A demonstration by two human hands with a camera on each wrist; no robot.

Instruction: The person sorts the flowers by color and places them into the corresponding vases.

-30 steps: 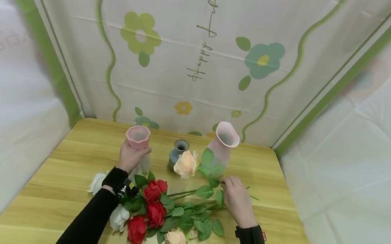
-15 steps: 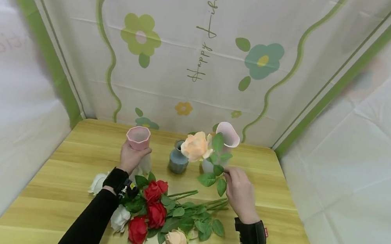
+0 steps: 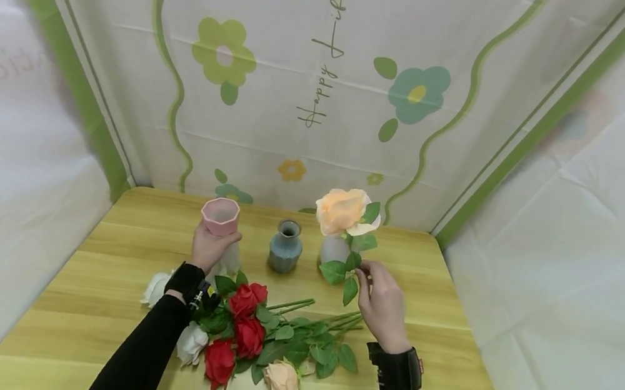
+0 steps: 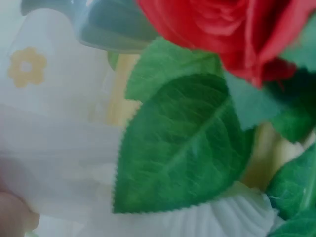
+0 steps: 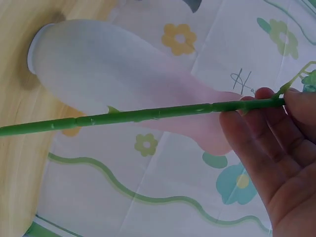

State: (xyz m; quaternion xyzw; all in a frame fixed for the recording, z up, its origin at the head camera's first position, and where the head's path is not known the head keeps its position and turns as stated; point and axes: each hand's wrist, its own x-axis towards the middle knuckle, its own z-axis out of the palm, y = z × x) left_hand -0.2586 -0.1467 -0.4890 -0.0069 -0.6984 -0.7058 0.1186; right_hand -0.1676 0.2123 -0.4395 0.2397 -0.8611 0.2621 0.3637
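In the head view my left hand (image 3: 209, 248) grips a vase with a pink octagonal rim (image 3: 220, 219) and a whitish lower part. My right hand (image 3: 385, 302) pinches the stem of a peach rose (image 3: 340, 211), whose bloom stands upright in front of a tall vase (image 3: 334, 251), hiding most of that vase's mouth. From the right wrist, the bare green stem (image 5: 148, 114) runs out across the pink-and-white vase (image 5: 113, 64), thumb and fingers at its leafy end. The left wrist view is blurred; a large leaf (image 4: 182, 148) hides much of the held vase.
A small blue-grey vase (image 3: 285, 254) stands between the other two. Several red roses (image 3: 249, 338), white roses (image 3: 192, 343) and another peach rose (image 3: 282, 383) lie on the wooden table (image 3: 418, 387). A printed white curtain (image 3: 273, 128) hangs behind.
The peach rose has risen from low over the table and tilted upright, shifting right from the blue-grey vase to the tall vase. The left hand stays on its vase.
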